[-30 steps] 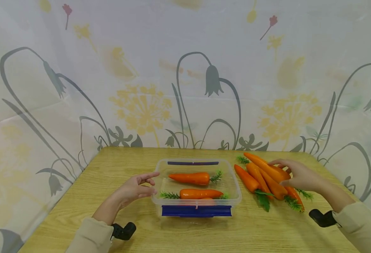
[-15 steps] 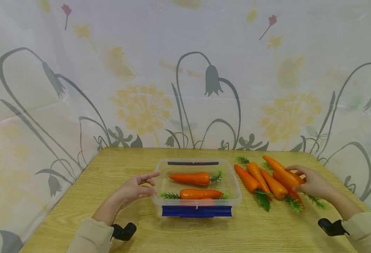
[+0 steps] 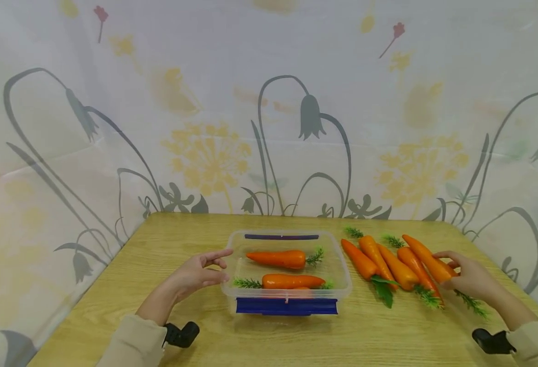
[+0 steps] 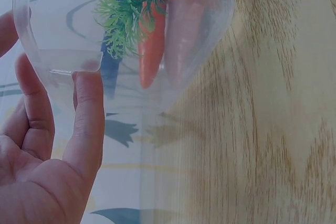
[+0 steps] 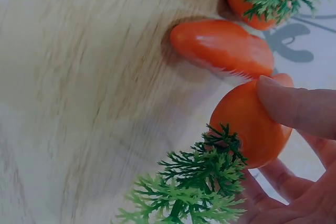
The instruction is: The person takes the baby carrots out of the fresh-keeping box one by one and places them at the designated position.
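Note:
My right hand (image 3: 472,278) grips the thick end of an orange carrot (image 3: 427,257) at the right of the pile. In the right wrist view the thumb lies over that carrot (image 5: 247,121) with fingers beneath, and its feathery green top (image 5: 189,182) points away from the palm. My left hand (image 3: 200,272) is at the left side of a clear plastic container (image 3: 344,265), fingers loosely extended. From the left wrist, the thumb (image 4: 88,108) meets a clear tab on the container's side. Inside lie a carrot (image 3: 275,259) at the back and another (image 3: 291,281) in front.
Several more carrots (image 3: 402,272) with green tops lie bunched right of the container on the wood table (image 3: 186,229). A blue latch (image 3: 287,306) hangs at the container's front. Behind the table hangs a floral curtain (image 3: 269,168).
My right hand has drawn the held carrot rightward and toward me, off the others, uncovering another carrot and a green top. The left hand and the container have stayed put.

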